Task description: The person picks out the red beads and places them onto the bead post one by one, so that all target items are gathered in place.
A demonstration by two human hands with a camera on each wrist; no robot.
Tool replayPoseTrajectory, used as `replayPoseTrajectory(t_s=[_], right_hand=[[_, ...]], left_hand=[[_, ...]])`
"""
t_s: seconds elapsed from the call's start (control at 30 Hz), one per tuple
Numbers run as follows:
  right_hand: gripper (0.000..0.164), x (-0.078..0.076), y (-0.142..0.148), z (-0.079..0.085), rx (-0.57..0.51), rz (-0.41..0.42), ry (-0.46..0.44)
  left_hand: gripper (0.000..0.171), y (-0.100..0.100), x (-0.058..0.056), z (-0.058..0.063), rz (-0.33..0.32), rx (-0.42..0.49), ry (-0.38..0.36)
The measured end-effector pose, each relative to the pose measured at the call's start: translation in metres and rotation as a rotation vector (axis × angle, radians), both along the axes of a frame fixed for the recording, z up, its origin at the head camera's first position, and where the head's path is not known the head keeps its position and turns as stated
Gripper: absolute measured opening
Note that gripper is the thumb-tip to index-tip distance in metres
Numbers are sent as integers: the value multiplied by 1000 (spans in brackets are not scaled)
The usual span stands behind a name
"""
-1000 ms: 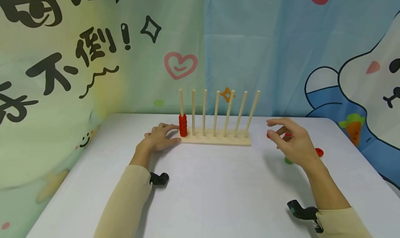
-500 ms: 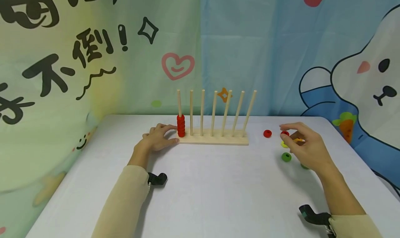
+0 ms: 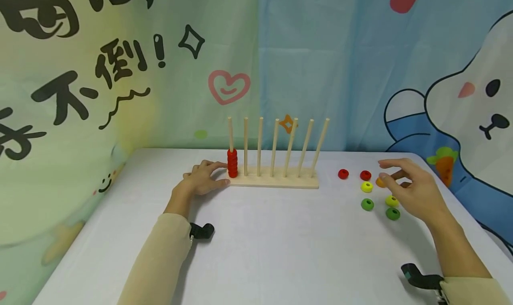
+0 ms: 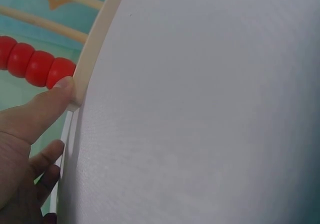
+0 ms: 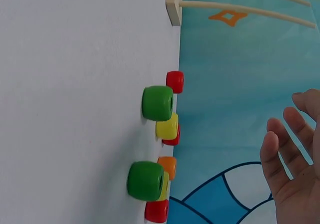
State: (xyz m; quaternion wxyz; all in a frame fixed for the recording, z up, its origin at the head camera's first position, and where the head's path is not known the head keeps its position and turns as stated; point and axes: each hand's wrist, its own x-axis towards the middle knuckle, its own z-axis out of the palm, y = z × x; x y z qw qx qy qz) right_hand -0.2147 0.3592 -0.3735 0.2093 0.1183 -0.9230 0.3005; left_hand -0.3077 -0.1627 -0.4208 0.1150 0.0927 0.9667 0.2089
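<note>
A wooden peg rack (image 3: 276, 180) with several upright pegs stands near the table's far edge. Red beads (image 3: 232, 163) are stacked on its leftmost peg. My left hand (image 3: 202, 179) grips the rack's left end; in the left wrist view the thumb (image 4: 52, 97) lies on the base beside the lowest red bead. My right hand (image 3: 414, 189) hovers over the loose beads at the right, fingers loosely bent and nothing between them. Under and beside it lie a red bead (image 3: 365, 175), an orange bead (image 3: 379, 182), a yellow bead (image 3: 392, 201) and a green bead (image 3: 392, 213).
Left of the right hand lie another red bead (image 3: 343, 174), a yellow bead (image 3: 366, 187) and a green bead (image 3: 367, 204). A printed cloth (image 3: 304, 64) hangs behind the white table (image 3: 280, 242). A dark wrist device (image 3: 421, 278) sits at the right sleeve.
My right hand has moved right, uncovering red, yellow, orange and green beads beneath it. My left hand stays at the rack's end. The head view has shifted slightly.
</note>
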Motion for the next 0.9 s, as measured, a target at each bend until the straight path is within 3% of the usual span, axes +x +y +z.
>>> replayPoseTrajectory(t_s=[0.43,0.7,0.9], right_hand=[[35,11,30,-13,14,-76,-63],[34,8,46,-28,32,-63,-29],[35,8,57,-36,52,-68,-65]], left_hand=[[64,1,0,0,-1,-5,-1],[64,2,1,0,6,-11,-7],[64,2,2,-1,7,-7,-4]])
